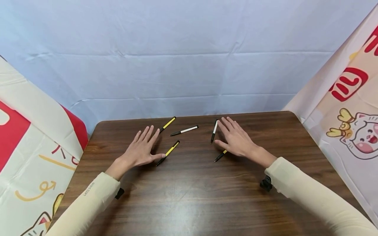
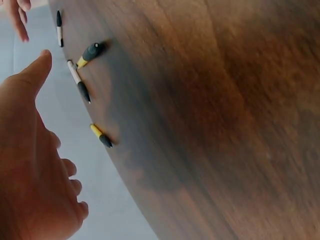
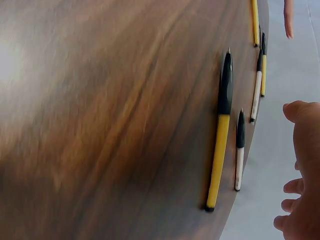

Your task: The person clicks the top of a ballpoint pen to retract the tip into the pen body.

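My left hand hovers above the table with fingers spread, holding nothing. Its thumb overlaps a yellow pen with a black grip in the head view, and another yellow pen lies beyond its fingertips. A white pen rests between the two hands. My right hand, also spread and holding nothing, is beside a second white pen. Beneath its palm lies a third yellow pen, partly hidden in the head view but whole in the right wrist view, where the yellow pen shows its black tip.
The pens lie on a dark wood-grain table with rounded far corners. A pale cloth hangs behind its back edge. Printed cloths with cartoon figures hang at both sides. A small black device sits under the right cuff.
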`<state>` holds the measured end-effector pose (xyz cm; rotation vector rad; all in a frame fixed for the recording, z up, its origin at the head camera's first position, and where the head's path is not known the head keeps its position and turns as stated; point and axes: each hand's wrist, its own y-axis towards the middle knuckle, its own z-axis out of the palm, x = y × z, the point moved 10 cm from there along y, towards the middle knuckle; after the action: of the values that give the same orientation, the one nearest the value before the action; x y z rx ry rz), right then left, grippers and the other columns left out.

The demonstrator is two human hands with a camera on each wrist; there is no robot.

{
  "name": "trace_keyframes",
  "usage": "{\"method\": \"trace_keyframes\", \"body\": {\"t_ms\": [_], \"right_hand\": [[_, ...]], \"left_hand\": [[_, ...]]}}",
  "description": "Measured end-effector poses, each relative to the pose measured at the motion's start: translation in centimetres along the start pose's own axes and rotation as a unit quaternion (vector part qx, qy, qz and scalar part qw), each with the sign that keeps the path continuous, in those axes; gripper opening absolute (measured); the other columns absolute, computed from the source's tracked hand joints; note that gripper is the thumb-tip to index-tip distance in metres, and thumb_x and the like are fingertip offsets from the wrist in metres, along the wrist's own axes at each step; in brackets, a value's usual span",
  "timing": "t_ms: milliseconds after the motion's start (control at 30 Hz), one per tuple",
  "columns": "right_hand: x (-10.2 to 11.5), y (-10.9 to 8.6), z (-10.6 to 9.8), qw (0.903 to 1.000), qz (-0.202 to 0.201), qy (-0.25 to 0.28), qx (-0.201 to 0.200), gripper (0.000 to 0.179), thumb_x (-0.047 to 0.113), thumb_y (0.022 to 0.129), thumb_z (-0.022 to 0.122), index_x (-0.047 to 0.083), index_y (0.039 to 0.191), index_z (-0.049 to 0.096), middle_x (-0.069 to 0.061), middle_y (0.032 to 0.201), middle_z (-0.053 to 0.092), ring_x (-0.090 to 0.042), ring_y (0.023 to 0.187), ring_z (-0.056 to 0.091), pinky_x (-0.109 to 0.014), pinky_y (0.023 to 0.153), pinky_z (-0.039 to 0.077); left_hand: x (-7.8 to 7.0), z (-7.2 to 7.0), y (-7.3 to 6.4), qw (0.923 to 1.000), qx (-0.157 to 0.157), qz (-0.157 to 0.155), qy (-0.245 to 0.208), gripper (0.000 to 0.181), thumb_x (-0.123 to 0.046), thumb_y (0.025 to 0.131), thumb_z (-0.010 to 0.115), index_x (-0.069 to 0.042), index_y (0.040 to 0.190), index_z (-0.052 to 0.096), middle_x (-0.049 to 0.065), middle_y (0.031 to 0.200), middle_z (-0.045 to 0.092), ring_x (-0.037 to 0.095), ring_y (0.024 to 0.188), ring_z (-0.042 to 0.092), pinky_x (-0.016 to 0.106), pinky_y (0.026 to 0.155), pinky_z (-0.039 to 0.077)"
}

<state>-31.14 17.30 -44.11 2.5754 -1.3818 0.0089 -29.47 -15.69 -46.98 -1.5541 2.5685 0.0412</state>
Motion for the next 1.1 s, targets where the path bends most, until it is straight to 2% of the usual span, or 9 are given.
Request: {"method": "trace_keyframes", "body": {"t_ms": [333, 600, 833, 1100], "right_hand": [[2.8, 0.6, 1.2, 0.9996, -0.014, 0.014, 0.022, 0.084, 0.051, 0.107, 0.060, 0.000, 0.165, 0.029, -0.028, 0.169, 0.028, -0.043, 0.159, 0.023, -0.056, 0.129, 0.023], [4.3, 0.8, 2.0, 0.9991, -0.022, 0.030, 0.020, 0.082, 0.050, 0.106, 0.061, 0.000, 0.165, 0.031, -0.028, 0.168, 0.032, -0.045, 0.156, 0.029, -0.056, 0.128, 0.028], [5.4, 1.2, 2.9, 0.9978, -0.023, 0.059, 0.018, 0.082, 0.051, 0.107, 0.059, 0.001, 0.165, 0.030, -0.026, 0.167, 0.034, -0.045, 0.155, 0.032, -0.058, 0.123, 0.035], [6.7, 1.7, 3.5, 0.9935, -0.025, 0.110, 0.012, 0.080, 0.045, 0.107, 0.062, -0.001, 0.164, 0.031, -0.028, 0.166, 0.035, -0.045, 0.154, 0.033, -0.060, 0.120, 0.039]], "left_hand": [[-0.8, 0.5, -0.3, 0.9998, 0.001, 0.009, -0.018, 0.108, -0.074, 0.096, 0.059, -0.009, 0.170, 0.015, 0.020, 0.177, 0.004, 0.040, 0.163, 0.007, 0.061, 0.131, 0.009], [-1.2, 1.1, -0.3, 0.9995, 0.003, 0.017, -0.027, 0.109, -0.075, 0.095, 0.060, -0.007, 0.170, 0.019, 0.022, 0.176, 0.008, 0.040, 0.163, 0.010, 0.062, 0.130, 0.011], [-1.6, 1.3, -0.5, 0.9980, 0.003, 0.022, -0.059, 0.106, -0.071, 0.097, 0.062, -0.005, 0.169, 0.021, 0.024, 0.176, 0.008, 0.042, 0.162, 0.012, 0.064, 0.129, 0.012], [-2.1, 1.3, -0.7, 0.9968, 0.002, 0.028, -0.075, 0.104, -0.067, 0.097, 0.064, -0.003, 0.168, 0.022, 0.026, 0.175, 0.008, 0.043, 0.162, 0.012, 0.066, 0.128, 0.014]]}}
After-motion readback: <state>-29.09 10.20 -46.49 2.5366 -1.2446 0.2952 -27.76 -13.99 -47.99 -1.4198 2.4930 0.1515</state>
